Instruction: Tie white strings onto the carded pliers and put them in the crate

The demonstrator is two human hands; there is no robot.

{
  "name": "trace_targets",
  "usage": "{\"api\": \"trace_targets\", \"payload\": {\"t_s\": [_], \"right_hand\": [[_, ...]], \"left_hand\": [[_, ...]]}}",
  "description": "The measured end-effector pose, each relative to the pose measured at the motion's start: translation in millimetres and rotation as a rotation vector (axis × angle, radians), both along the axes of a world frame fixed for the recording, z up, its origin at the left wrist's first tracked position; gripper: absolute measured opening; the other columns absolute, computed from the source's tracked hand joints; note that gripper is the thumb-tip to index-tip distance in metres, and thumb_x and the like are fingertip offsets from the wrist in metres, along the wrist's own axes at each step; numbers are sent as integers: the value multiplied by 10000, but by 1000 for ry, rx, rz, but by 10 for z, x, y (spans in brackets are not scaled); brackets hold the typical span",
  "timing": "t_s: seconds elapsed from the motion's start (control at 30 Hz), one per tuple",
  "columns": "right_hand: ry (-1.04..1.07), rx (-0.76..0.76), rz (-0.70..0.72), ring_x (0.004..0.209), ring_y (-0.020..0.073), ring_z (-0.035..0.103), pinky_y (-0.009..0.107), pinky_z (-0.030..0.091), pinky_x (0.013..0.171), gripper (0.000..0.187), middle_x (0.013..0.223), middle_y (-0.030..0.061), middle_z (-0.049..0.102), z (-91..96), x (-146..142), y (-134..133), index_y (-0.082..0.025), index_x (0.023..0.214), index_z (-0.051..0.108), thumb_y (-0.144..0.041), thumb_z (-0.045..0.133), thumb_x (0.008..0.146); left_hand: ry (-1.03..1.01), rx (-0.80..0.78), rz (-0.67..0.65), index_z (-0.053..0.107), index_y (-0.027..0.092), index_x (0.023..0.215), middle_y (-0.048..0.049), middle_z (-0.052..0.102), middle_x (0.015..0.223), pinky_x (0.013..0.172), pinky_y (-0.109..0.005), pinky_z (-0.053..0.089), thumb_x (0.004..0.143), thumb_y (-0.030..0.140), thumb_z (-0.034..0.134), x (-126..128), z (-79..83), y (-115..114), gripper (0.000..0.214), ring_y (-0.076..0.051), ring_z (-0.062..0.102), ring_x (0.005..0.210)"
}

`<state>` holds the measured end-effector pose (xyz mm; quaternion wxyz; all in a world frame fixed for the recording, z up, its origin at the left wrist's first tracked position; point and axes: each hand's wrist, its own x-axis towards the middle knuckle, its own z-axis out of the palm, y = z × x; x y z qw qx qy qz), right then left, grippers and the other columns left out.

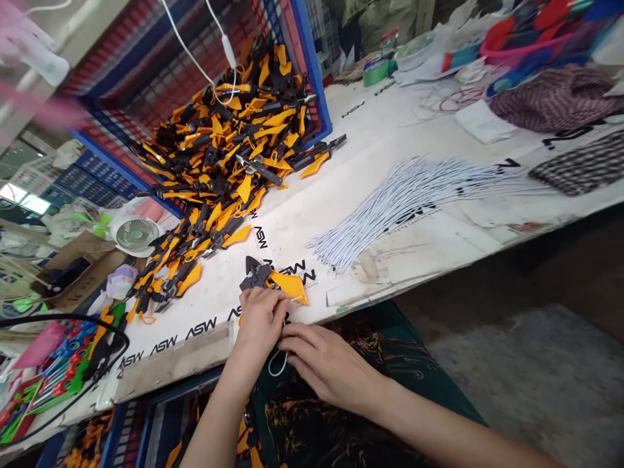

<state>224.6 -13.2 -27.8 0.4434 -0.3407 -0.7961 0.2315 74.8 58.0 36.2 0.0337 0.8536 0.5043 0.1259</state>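
Observation:
At the table's front edge lies a pair of pliers (256, 275) with a dark grey head and an orange part (291, 285) sticking out to the right. My left hand (260, 316) is closed over its lower end, hiding the handles. Just below and to the right, my right hand (319, 361) has its fingers pinched together on a thin white tie (277, 365), whose loop hangs beneath the fingertips. Both hands' fingertips nearly meet. To the right, a fanned bundle of similar white ties (370, 211) rests on the table.
A blue crate (319, 97) tipped on its side spills many black-and-orange pliers (229, 149) onto the white-covered table (287, 227). A small fan (137, 235) stands at left, near bright plastic pieces (73, 357). Checked cloths (585, 162) lie far right. A white cable (180, 39) hangs above.

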Motion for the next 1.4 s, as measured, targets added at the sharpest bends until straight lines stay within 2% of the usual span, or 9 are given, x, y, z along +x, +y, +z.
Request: {"api": "trace_targets", "payload": {"t_s": [0.07,0.23,0.5,0.9,1.13,1.4], "right_hand": [[17,-24,-17,1036,228,632,398,560,885,275,1249,117,606,-30,72,-21,-200,1203,572,-156,486,945],[1,-83,-30,952,198,670,360,582,839,261,1221,108,614,-106,209,-51,-206,1164,583,-137,451,950],[-38,-126,-77,881,185,681,351,582,797,244,1225,94,604,-180,341,-5,-215,1133,582,-135,426,964],[-23,-127,-61,894,178,682,330,579,800,239,1213,91,609,-168,342,32,-213,1107,594,-143,407,977],[-59,-115,-100,882,182,684,344,573,790,248,1235,99,605,-145,406,95,-215,1097,593,-125,395,978],[-103,-105,-189,844,186,706,344,583,755,233,1220,102,628,-142,448,154,-209,1050,601,-155,385,982]], "left_hand": [[107,82,-45,665,212,862,-31,731,873,918,-467,355,947,204,518,7,-12,20,171,-230,580,883],[210,163,-130,629,208,850,-27,695,814,981,-471,296,968,202,492,89,-74,51,181,-223,564,878],[133,223,-72,595,204,811,-11,692,776,962,-449,316,929,180,534,78,-132,92,135,-211,578,820],[186,296,-121,603,206,763,-7,671,711,969,-448,300,915,157,543,143,-184,93,171,-205,575,791],[49,178,-53,583,207,769,17,683,737,943,-431,311,896,181,610,146,-207,77,133,-190,582,795],[-35,142,37,580,197,753,22,652,709,873,-390,321,858,172,649,201,-318,63,128,-188,570,782]]}}
